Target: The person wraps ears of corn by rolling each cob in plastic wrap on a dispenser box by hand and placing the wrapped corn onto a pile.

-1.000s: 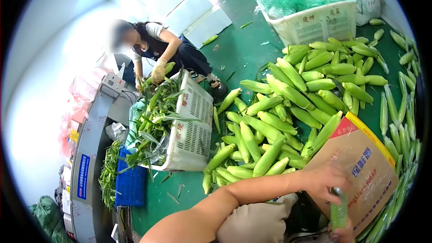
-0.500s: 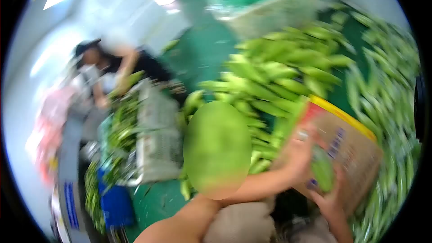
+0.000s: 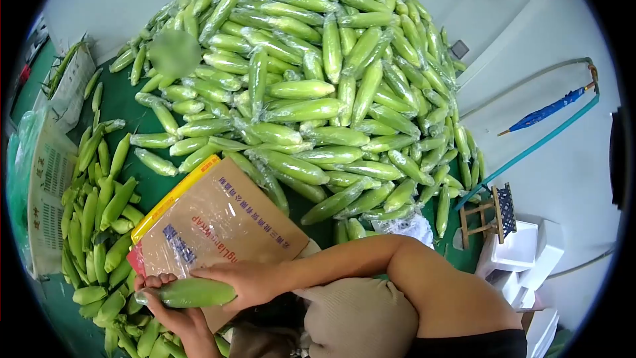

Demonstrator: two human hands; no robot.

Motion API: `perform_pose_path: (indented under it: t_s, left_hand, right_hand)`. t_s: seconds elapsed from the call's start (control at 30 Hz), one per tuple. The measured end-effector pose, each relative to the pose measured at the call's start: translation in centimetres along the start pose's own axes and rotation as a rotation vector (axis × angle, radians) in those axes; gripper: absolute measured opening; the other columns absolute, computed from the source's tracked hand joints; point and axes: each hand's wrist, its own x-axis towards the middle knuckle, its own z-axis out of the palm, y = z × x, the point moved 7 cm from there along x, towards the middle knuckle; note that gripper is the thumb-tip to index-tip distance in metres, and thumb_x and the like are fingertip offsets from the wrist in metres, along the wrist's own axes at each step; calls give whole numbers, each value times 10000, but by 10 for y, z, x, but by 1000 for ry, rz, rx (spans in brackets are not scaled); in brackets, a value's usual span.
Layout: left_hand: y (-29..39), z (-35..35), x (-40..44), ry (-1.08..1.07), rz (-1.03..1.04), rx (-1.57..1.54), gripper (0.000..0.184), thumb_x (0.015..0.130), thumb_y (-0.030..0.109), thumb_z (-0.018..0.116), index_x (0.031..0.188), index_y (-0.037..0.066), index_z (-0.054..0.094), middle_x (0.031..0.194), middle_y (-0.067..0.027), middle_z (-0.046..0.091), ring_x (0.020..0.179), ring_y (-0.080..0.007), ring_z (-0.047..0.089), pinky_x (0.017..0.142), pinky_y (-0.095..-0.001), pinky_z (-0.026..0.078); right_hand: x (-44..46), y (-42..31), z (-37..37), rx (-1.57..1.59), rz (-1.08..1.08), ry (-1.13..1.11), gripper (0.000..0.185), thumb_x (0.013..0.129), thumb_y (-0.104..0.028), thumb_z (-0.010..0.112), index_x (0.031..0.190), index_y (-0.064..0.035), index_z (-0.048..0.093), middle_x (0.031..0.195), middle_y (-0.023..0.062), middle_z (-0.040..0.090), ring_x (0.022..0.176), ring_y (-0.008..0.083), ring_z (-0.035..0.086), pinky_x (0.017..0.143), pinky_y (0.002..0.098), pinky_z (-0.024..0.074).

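Observation:
A green-husked ear of corn point(image 3: 199, 292) lies between my hands, just over the lower edge of a cling-film carton point(image 3: 218, 215). My left hand point(image 3: 173, 317) has its fingers curled round the corn's left end. My right hand point(image 3: 250, 283) grips its right end, thumb along the top. Shiny film seems to cover the corn's left tip. Brown with a yellow edge and printed lettering, the carton lies tilted just beyond both hands, and clear film glints on its upper face.
A large heap of film-wrapped corn point(image 3: 305, 86) spreads over the green floor ahead. Unwrapped corn point(image 3: 99, 225) is piled at left, beside a white crate point(image 3: 50, 205). At right are a small stool point(image 3: 487, 217), white foam boxes point(image 3: 520, 252) and a blue umbrella point(image 3: 546, 111).
My view has swung right, from the crates and another person to the wrapped heap. The corn stays in my hands, now level at the carton's lower edge.

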Motion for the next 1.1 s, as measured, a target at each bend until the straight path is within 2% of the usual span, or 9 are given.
perform_pose_path:
  t_s: [0.17, 0.37, 0.5, 0.6, 0.73, 0.9, 0.93, 1.07, 1.1]
  left_hand:
    - [-37, 35, -44, -533, -245, -28, 595, 892, 306, 749, 1338, 84, 423, 970, -70, 547, 910, -219, 579, 860, -403, 526]
    - [-68, 9, -28, -263, -335, 569, 516, 965, 196, 647, 1399, 31, 420, 1170, -144, 610, 1100, -247, 612, 996, -408, 498]
    - [-53, 12, -21, -521, -193, 665, 311, 979, 144, 659, 1248, -8, 619, 1204, -147, 661, 1140, -201, 631, 998, -362, 502]
    - [3, -88, -11, -106, 61, 835, 154, 988, 144, 670, 940, -2, 678, 874, -67, 695, 827, -170, 661, 786, -308, 529]
    - [54, -251, -10, 626, 299, 769, 250, 1049, 254, 617, 965, 19, 641, 777, -17, 596, 738, -126, 545, 720, -280, 454]
    - [69, -294, -62, 860, 339, 1952, 432, 911, 340, 747, 1199, 38, 637, 1194, -178, 589, 1098, -362, 567, 924, -462, 448]
    - [73, -298, -76, 894, 428, 1992, 553, 884, 423, 770, 1250, 42, 605, 1226, -163, 580, 1147, -377, 553, 971, -479, 425]
    - [64, -346, -123, 822, -370, 1808, 723, 838, 501, 799, 1314, 13, 558, 1309, -220, 558, 1194, -449, 566, 1015, -544, 452]
    - [65, -350, -135, 739, -256, 1821, 716, 829, 475, 814, 1318, 14, 566, 1320, -220, 556, 1203, -447, 560, 1026, -538, 449]
  right_hand:
    - [-31, 25, 21, 1116, 514, -557, 941, 829, -230, 774, 1555, -67, 197, 1084, 158, 610, 765, 234, 696, 478, 278, 536]
    - [-22, 66, 9, 525, 91, 143, 995, 776, -267, 851, 1545, 9, 283, 1221, 156, 597, 1146, 262, 617, 933, 354, 551]
    - [-43, 53, -153, 80, 317, 480, 789, 818, -275, 800, 1465, 15, 456, 1296, 134, 592, 1270, 276, 536, 1091, 386, 436]
    - [-34, 59, -315, 65, 219, 788, 692, 890, -296, 702, 1462, 7, 457, 1331, 132, 582, 1263, 276, 538, 1074, 388, 444]
    - [-17, 47, -436, 302, 19, 1059, 581, 986, -324, 572, 1458, -3, 459, 1378, 129, 570, 1254, 277, 542, 1050, 390, 455]
    - [-23, 55, -345, 435, 68, 1071, 489, 1107, -358, 410, 1452, -15, 461, 1437, 125, 555, 1242, 277, 547, 1021, 394, 468]
    - [-20, 82, -303, 384, 75, 920, 488, 1105, -369, 412, 1432, -13, 482, 1437, 122, 544, 1228, 250, 532, 1009, 383, 439]
    - [-30, 99, -140, 235, 151, 405, 268, 962, -38, 626, 1229, -8, 615, 1149, 64, 632, 966, 160, 600, 897, 293, 469]
    - [-30, 91, -118, 216, 153, 321, 258, 942, 6, 626, 1200, -5, 629, 1094, 43, 635, 961, 156, 607, 888, 289, 480]
